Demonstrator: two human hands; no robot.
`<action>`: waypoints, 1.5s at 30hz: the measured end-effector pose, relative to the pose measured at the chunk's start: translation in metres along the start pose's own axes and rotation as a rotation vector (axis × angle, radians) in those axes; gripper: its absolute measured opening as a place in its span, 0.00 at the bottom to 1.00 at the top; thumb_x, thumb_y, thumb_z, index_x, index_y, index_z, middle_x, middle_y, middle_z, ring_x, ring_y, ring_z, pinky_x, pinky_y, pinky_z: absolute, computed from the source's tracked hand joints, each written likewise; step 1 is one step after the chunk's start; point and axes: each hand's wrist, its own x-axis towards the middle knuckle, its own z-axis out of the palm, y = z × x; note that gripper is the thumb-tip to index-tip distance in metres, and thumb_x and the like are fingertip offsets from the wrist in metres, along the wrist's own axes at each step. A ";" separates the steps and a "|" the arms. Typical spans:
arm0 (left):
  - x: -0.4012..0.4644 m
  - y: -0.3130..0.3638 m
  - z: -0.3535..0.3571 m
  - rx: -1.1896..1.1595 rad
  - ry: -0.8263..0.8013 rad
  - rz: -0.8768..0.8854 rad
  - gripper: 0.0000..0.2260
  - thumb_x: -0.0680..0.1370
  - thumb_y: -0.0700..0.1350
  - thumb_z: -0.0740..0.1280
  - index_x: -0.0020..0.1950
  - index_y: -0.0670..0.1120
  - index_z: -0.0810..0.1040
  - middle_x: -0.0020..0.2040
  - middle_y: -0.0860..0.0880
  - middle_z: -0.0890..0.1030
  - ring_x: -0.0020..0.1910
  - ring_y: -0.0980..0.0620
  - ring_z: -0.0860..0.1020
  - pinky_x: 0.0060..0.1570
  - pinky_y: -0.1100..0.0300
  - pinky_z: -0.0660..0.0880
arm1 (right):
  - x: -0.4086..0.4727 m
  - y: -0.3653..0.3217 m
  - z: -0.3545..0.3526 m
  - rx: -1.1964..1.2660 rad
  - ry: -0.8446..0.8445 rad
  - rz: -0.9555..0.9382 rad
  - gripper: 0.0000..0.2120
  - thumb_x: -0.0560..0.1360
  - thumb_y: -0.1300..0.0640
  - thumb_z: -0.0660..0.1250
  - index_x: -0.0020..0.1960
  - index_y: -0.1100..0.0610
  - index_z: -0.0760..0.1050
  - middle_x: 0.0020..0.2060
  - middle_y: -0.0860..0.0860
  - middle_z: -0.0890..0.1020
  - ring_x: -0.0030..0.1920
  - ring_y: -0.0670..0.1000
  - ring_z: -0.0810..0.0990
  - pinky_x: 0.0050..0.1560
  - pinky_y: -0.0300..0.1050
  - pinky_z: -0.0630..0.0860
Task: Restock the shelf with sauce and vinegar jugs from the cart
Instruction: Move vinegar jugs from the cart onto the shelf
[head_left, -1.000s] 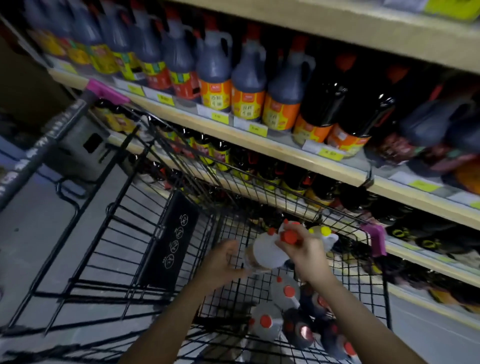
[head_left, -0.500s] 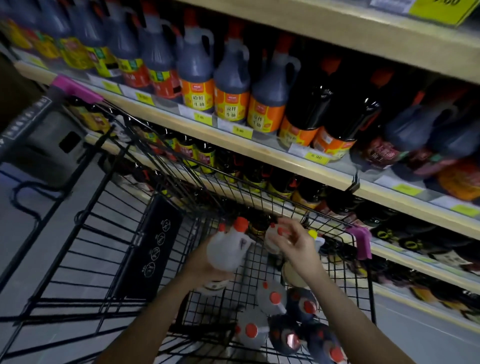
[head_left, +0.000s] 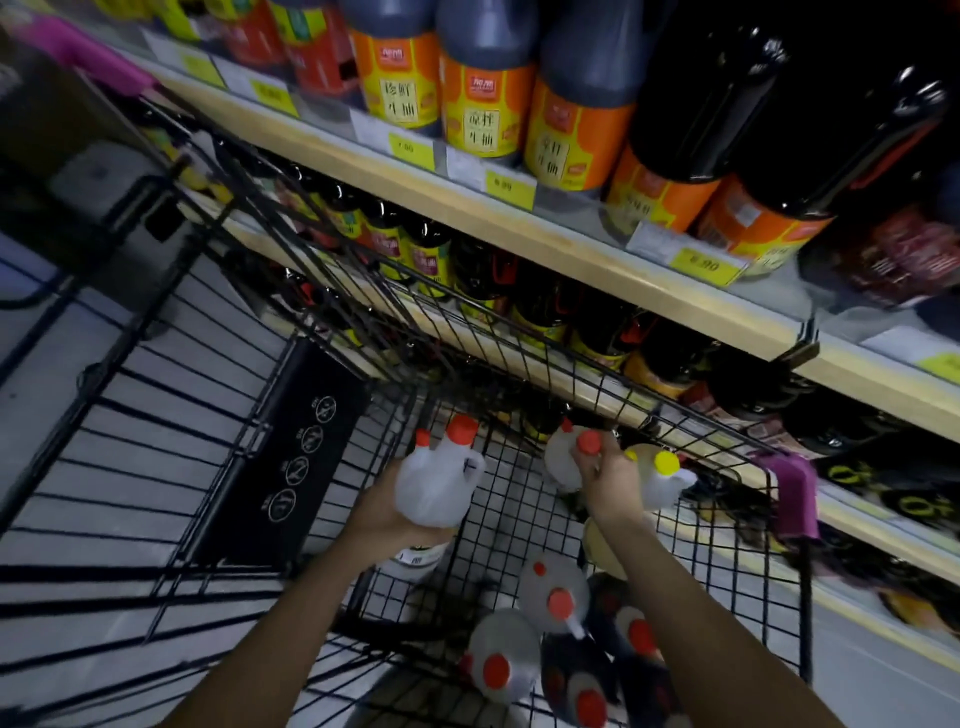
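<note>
The left hand (head_left: 384, 512) cups a clear jug (head_left: 434, 486) with a red cap from underneath, its fingers curled round the body, holding it above the wire cart (head_left: 519, 364). The right hand (head_left: 608, 478) grips a second clear jug (head_left: 563, 457) near its red cap, fingers wrapped round the neck. Just right of it sits a yellow-capped jug (head_left: 662, 480). More red-capped jugs (head_left: 553, 597) lie low in the cart's near end. On the far side, the shelf (head_left: 571, 244) carries dark sauce jugs (head_left: 485, 78) with orange labels.
</note>
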 end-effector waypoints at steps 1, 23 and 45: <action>-0.003 0.000 0.000 -0.011 0.003 -0.008 0.42 0.53 0.58 0.82 0.65 0.59 0.70 0.61 0.55 0.77 0.61 0.54 0.75 0.61 0.47 0.74 | -0.004 -0.003 -0.004 0.020 0.010 -0.005 0.13 0.78 0.55 0.61 0.58 0.61 0.70 0.38 0.60 0.80 0.36 0.58 0.78 0.34 0.49 0.71; -0.148 0.150 0.016 0.069 -0.392 0.542 0.37 0.54 0.54 0.77 0.62 0.61 0.68 0.58 0.58 0.76 0.52 0.67 0.76 0.43 0.69 0.75 | -0.274 -0.092 -0.137 1.231 0.542 -0.057 0.29 0.61 0.38 0.74 0.48 0.61 0.76 0.39 0.60 0.76 0.39 0.56 0.76 0.41 0.47 0.75; -0.324 0.119 0.363 0.208 -0.779 0.502 0.33 0.54 0.52 0.78 0.57 0.62 0.71 0.54 0.61 0.79 0.53 0.63 0.77 0.47 0.63 0.74 | -0.534 0.188 -0.250 1.243 0.896 0.179 0.09 0.75 0.56 0.65 0.44 0.61 0.79 0.32 0.51 0.84 0.35 0.49 0.82 0.35 0.40 0.77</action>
